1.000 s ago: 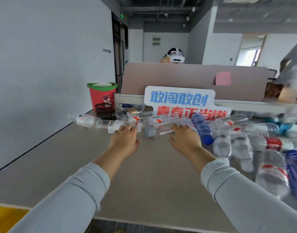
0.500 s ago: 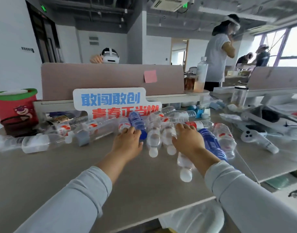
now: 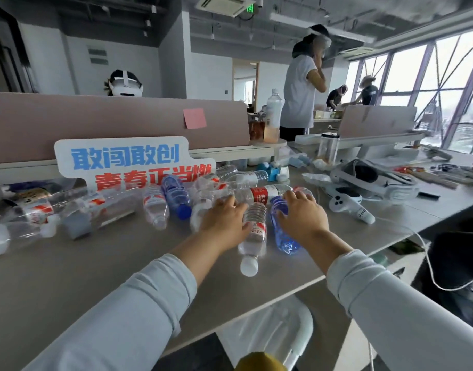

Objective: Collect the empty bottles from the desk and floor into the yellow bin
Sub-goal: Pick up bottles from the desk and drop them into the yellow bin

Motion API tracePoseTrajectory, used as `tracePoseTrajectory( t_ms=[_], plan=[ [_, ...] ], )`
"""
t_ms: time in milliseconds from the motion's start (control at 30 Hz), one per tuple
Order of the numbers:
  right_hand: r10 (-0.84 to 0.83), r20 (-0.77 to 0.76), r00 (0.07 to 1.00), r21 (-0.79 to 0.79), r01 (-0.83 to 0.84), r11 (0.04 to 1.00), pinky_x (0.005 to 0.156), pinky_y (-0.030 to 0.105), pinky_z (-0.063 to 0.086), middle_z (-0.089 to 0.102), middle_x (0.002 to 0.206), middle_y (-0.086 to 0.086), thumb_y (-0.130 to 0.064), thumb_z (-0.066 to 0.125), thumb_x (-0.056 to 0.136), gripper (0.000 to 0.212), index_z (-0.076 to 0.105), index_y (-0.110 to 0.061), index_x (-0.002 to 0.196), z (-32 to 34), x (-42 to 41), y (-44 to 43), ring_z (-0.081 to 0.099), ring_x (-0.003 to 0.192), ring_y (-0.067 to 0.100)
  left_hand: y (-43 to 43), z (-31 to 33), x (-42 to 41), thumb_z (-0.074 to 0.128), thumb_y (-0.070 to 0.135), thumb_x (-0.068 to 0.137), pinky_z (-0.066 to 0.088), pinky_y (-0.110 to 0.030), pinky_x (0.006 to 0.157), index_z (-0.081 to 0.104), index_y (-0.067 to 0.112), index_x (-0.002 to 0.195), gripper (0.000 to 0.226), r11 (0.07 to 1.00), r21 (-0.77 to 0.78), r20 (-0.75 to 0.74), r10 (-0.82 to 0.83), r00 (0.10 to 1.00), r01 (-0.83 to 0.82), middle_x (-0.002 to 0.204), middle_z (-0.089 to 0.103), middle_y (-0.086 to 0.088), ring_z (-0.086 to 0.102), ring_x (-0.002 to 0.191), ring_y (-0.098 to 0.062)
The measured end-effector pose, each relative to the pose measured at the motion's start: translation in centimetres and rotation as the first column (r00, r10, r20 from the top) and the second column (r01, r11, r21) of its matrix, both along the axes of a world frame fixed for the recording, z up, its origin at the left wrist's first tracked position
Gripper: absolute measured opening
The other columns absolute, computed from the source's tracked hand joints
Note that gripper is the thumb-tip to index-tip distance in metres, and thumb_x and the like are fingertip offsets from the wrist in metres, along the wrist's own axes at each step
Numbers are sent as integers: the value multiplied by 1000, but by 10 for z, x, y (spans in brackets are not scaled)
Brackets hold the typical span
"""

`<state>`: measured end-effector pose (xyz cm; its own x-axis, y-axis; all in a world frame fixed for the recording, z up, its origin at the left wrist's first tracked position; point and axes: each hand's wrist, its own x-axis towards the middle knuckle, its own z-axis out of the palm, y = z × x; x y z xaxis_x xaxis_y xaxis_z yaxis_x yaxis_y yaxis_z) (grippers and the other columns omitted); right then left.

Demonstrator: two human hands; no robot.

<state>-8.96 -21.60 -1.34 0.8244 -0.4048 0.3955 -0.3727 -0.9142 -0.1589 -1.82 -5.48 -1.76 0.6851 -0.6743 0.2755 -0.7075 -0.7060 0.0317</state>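
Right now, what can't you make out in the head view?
- Cut off: only a yellow sliver shows at the bottom edge, so I cannot confirm it is the bin.
- Hidden: any bottles on the floor, behind the desk.
- Mostly covered: the clear bottle under the left hand.
- Partly covered: the blue bottle, its far end under the right hand.
- Blurred: the bottles at the left edge, labels unreadable.
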Motion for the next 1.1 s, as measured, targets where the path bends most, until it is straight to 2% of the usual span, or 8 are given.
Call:
tracePoseTrajectory(
  t_ms=[167, 300, 467, 600, 767, 833, 933, 1100],
  plan=[
    [-30, -10, 999, 22, 30, 999, 93, 39, 43, 48, 134, 9, -33, 46, 92, 45, 39, -14, 133, -2, -18, -14, 44, 123, 29, -32, -12, -17, 40, 58, 89, 31, -49, 106, 20, 26, 146, 69, 991, 136, -170, 36, 985, -13, 158, 3, -11, 25, 136, -42],
    [-56, -16, 998, 37, 57, 998, 95, 38, 42, 49, 133, 10, -33, 46, 93, 47, 38, -14, 135, -7, -27, -23, 45, 123, 29, -43, -22, -25, 47, 53, 89, 39, -43, 99, 14, 23, 148, 74, 969, 231, -142, 121, 982, -86, 156, 4, -16, 42, 126, -42],
    [-44, -16, 999, 43, 45, 998, 95, 39, 43, 51, 132, 10, -35, 46, 93, 44, 41, -13, 132, -12, -27, -24, 44, 123, 30, -38, -21, -27, 47, 37, 92, 40, -43, 97, 17, 25, 147, 63, 994, 63, -158, 95, 983, -86, 154, 10, -13, 41, 123, -41],
    [-21, -31, 999, 20, 22, 1000, 103, 40, 38, 47, 137, 11, -39, 46, 94, 52, 35, -13, 137, -10, -19, -23, 43, 126, 31, -26, -3, -17, 46, 36, 91, 45, -43, 91, 19, 25, 144, 60, 994, -62, -44, 86, 995, -88, 153, 12, -8, 36, 127, -41],
    [-80, -192, 978, 158, 111, 981, 103, 47, 39, 35, 143, 16, -64, 56, 80, 93, 16, -12, 146, -21, -1, -16, 37, 131, 37, -14, 11, -13, 43, 33, 93, 47, -43, 89, 16, 27, 144, 58, 990, -78, 39, 118, 992, -115, 155, 6, -5, 32, 130, -40],
    [-110, -227, 968, 213, 159, 964, 103, 45, 38, 34, 142, 18, -62, 60, 79, 100, 11, -8, 147, -30, 1, -14, 39, 130, 36, -9, 9, -13, 43, 33, 94, 48, -42, 89, 16, 28, 144, 58, 990, -75, 58, 120, 991, -116, 155, 4, -5, 30, 132, -40],
    [-142, -180, 973, 283, 190, 940, 100, 43, 40, 37, 139, 17, -49, 63, 83, 90, 13, -8, 145, -33, 0, -8, 40, 128, 37, 5, 6, -10, 42, 32, 95, 50, -41, 89, 16, 28, 144, 56, 986, -89, 65, 143, 988, -137, 155, 3, -5, 28, 133, -41],
    [-87, 10, 996, 235, 82, 968, 90, 42, 44, 40, 133, 15, -41, 62, 79, 69, 31, -12, 133, -17, 3, 9, 43, 121, 37, 38, 10, 2, 39, 39, 97, 47, -44, 90, 21, 28, 142, 50, 977, -111, 109, 194, 975, -182, 153, 9, -5, 33, 130, -43]
  ],
)
